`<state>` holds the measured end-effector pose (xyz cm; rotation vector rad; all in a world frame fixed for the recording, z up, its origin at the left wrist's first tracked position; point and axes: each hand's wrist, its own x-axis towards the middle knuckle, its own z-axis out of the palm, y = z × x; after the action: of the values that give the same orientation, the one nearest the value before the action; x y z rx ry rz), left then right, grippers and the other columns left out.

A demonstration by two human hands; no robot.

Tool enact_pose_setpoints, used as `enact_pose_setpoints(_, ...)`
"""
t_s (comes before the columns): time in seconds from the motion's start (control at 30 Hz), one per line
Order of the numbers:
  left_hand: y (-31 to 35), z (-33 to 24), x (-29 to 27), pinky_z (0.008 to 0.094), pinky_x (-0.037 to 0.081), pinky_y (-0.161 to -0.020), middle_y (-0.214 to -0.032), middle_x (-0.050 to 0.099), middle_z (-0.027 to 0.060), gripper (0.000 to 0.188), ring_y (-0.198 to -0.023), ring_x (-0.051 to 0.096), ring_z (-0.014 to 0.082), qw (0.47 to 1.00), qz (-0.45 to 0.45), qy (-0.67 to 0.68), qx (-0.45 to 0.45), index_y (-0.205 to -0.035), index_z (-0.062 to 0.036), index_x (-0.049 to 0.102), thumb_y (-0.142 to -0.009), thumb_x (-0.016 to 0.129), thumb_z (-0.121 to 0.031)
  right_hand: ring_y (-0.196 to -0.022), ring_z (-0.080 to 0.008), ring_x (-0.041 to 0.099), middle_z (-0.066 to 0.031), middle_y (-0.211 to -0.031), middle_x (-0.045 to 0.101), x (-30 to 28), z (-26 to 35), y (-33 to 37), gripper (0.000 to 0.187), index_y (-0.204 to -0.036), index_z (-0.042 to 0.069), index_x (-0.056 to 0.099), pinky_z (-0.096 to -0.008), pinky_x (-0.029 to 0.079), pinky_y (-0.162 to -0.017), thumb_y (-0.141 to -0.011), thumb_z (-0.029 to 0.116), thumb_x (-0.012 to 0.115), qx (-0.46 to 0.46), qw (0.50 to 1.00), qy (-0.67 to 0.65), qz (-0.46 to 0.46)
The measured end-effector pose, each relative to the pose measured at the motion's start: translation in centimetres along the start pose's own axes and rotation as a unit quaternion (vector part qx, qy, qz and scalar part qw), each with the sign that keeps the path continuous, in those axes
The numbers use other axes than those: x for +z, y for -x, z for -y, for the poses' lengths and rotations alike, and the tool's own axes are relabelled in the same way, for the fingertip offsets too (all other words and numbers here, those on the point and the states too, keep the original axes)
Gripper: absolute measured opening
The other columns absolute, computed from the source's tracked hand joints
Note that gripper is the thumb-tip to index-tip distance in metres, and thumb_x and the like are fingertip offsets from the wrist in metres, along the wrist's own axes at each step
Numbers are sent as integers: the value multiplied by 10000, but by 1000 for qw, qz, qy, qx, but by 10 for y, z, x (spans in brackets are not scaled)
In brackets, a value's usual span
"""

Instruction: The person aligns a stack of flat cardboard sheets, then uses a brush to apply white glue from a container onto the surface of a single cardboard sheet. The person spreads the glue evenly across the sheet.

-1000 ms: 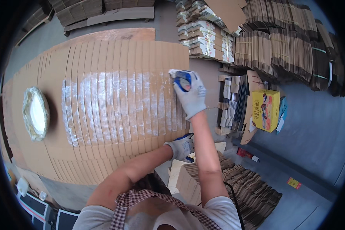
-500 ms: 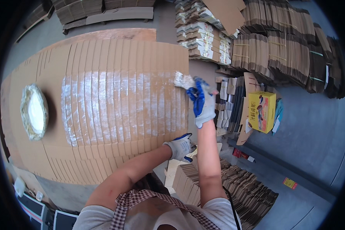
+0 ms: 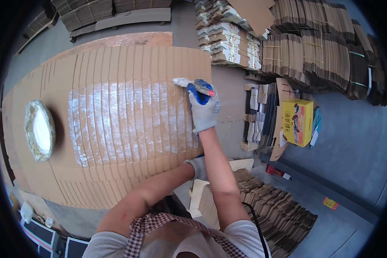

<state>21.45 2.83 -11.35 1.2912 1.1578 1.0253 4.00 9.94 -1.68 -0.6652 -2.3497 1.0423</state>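
My right hand (image 3: pixel 205 107), in a white and blue work glove, is closed around a brush (image 3: pixel 183 81) with pale bristles. The bristles touch the upper right part of a spread of overlapping brown cardboard sheets (image 3: pixel 129 64). Wet, shiny white streaks cover the middle band of these sheets. My left hand (image 3: pixel 197 167), gloved too, is at the sheets' near right edge; my right forearm hides its fingers. On the left of the cardboard sits an oval bowl (image 3: pixel 51 122) wrapped in plastic film, with white paste (image 3: pixel 41 129) inside.
Tied bundles of flat cardboard (image 3: pixel 284 53) are stacked at the far right. A yellow printed box (image 3: pixel 297 122) stands to the right, beside folded dark sheets (image 3: pixel 266 112). More cardboard pieces (image 3: pixel 275 206) are stacked below my right arm. A pallet stack (image 3: pixel 120 19) lies beyond the table.
My right hand has moved left with the brush, from the sheets' right edge onto the cardboard. My left hand's fingers, visible before, are now behind my right forearm.
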Motion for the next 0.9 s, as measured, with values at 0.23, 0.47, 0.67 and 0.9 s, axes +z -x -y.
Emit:
enact_pose_setpoints(0.23, 22, -49, -41, 447, 158, -1249, -1632, 270, 136, 988, -1502, 230, 351, 980, -3, -195, 31, -1576, -140, 288, -807, 677, -624, -979, -326, 656, -129, -1055, 641, -34, -14, -27, 374, -1118, 68, 633, -397, 524, -870, -810, 215, 786, 63, 991, 114, -21)
enact_pose_setpoints(0.47, 18, -47, -36, 477, 163, -1242, -1606, 322, 153, 913, -1490, 245, 379, 955, 45, -292, 32, -1542, -124, 363, -846, 602, -663, -970, -332, 662, -113, -1084, 641, -38, -12, -32, 316, -1080, 98, 649, -420, 531, -844, -849, 303, 719, 72, 960, 269, 30)
enact_pose_setpoints(0.67, 19, -35, -28, 464, 146, -1244, -1575, 386, 143, 869, -1483, 282, 348, 981, -1, -184, 54, -1512, -133, 426, -829, 634, -628, -968, -340, 656, -143, -1066, 637, -18, 24, -8, 392, -1108, 85, 648, -415, 530, -848, -782, 247, 794, -30, 991, 109, 78)
enact_pose_setpoints(0.9, 20, -30, -25, 415, 236, -1217, -1542, 430, 145, 806, -1431, 369, 318, 991, -7, -125, 55, -1467, -130, 477, -804, 752, -498, -944, -341, 645, -145, -1012, 639, -7, 48, -9, 304, -1019, 65, 662, -412, 519, -830, -803, 240, 784, -17, 994, 93, 59)
